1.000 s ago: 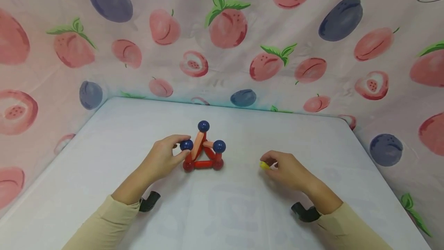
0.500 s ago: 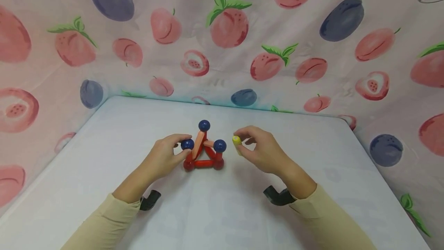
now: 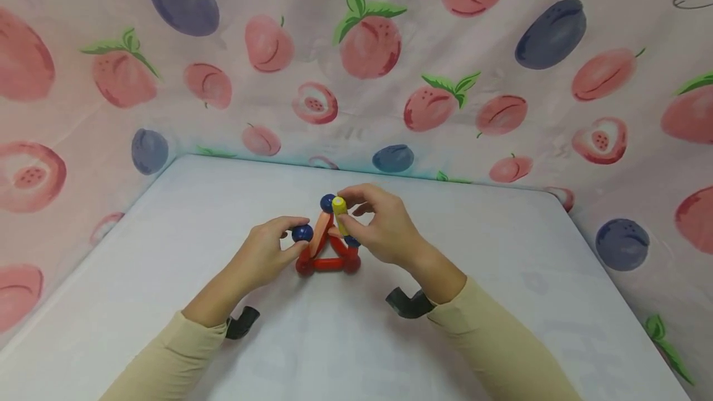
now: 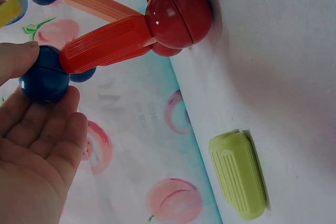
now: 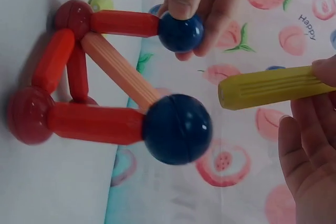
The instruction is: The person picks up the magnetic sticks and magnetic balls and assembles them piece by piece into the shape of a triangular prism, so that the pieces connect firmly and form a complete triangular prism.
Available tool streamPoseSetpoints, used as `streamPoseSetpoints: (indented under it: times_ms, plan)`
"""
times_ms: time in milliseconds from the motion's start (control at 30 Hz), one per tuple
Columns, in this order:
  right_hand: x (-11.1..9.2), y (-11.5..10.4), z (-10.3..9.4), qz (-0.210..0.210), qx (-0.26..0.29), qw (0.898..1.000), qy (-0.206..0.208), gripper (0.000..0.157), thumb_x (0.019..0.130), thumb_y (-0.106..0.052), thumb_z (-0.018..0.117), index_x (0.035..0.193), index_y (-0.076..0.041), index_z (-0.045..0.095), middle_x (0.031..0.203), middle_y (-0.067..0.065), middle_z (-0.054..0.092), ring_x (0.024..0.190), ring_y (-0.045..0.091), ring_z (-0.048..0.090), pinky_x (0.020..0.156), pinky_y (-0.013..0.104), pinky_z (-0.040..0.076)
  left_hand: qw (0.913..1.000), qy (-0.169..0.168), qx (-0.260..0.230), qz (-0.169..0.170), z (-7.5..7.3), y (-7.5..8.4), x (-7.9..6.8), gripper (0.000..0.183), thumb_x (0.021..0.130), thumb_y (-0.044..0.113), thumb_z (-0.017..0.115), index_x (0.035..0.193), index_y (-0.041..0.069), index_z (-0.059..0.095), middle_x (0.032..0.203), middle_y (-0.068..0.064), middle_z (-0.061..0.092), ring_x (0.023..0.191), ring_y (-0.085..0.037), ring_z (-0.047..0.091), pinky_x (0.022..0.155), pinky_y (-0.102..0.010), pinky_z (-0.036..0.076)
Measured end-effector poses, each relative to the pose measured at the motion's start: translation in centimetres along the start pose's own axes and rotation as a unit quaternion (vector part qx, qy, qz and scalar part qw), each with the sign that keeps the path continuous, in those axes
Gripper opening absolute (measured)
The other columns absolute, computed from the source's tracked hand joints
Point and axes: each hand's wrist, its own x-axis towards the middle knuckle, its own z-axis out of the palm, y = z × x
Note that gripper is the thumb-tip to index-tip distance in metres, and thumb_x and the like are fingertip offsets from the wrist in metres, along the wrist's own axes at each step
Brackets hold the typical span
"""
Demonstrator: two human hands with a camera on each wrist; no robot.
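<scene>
A toy frame of magnetic rods and balls stands on the white table, with red balls at its base, upright red rods and slanted orange rods. Blue balls cap its corners. My left hand pinches the left blue ball between thumb and fingers. In my right hand a yellow rod is held between thumb and fingers. Seen from the right wrist, the rod's free end is a short gap away from the right blue ball. From the head, the rod partly covers that ball.
A light green rod lies on the table beyond my left hand, hidden in the head view. A fruit-print cloth rises behind and beside the table. Black curved mounts stick out under both wrists.
My right hand has moved left and upward with the yellow rod, from the right side of the table to over the frame. The left hand keeps hold of its blue ball.
</scene>
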Motion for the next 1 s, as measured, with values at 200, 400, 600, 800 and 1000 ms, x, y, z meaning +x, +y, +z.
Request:
streamPoseSetpoints:
  times_ms: [200,400,600,800,1000]
  plan:
    - [0.2,0.5,1.3,0.051,-0.017,0.998,-0.039,0.031,0.09,-0.006,0.074,0.119,-0.001,0.064,0.109,0.006,0.069,0.097,0.02,0.064,0.087,0.029,0.055,0.9999,0.003,-0.003,0.01,0.0,0.0,-0.1,0.043,0.092,0.011,0.073,0.132,0.001,0.062,0.126,-0.017,0.065,0.11,-0.037,0.063,0.091,-0.05,0.054]
    - [0.3,0.9,2.3,0.097,-0.029,0.991,-0.083,0.03,0.092,-0.009,0.073,0.12,-0.004,0.063,0.11,0.005,0.07,0.099,0.02,0.064,0.089,0.033,0.055,0.9999,0.002,-0.005,0.009,-0.1,0.1,-0.2,0.042,0.092,0.01,0.073,0.132,0.001,0.062,0.127,-0.017,0.064,0.11,-0.038,0.063,0.09,-0.049,0.055]
    - [0.5,1.4,2.8,0.124,-0.025,0.984,-0.125,0.027,0.093,-0.009,0.071,0.119,-0.004,0.065,0.108,0.005,0.07,0.095,0.017,0.064,0.084,0.03,0.057,0.9997,0.011,-0.009,0.019,0.0,-0.1,-0.2,0.042,0.091,0.009,0.074,0.13,-0.001,0.063,0.124,-0.018,0.066,0.109,-0.037,0.065,0.09,-0.049,0.054]
    - [0.7,1.8,3.2,0.154,-0.044,0.975,-0.156,0.03,0.093,-0.01,0.071,0.122,-0.007,0.065,0.11,0.003,0.069,0.093,0.015,0.063,0.079,0.022,0.055,0.9995,0.014,-0.009,0.027,0.1,-0.1,-0.2,0.041,0.091,0.009,0.074,0.129,-0.002,0.063,0.123,-0.018,0.067,0.108,-0.037,0.065,0.091,-0.05,0.054]
    - [0.8,2.0,3.6,0.167,-0.053,0.968,-0.18,0.028,0.093,-0.009,0.071,0.121,-0.009,0.065,0.109,0.001,0.068,0.098,0.015,0.063,0.086,0.028,0.056,0.9994,0.016,-0.008,0.031,0.2,-0.2,-0.2,0.042,0.091,0.008,0.074,0.129,-0.002,0.062,0.122,-0.018,0.067,0.11,-0.035,0.064,0.092,-0.05,0.054]
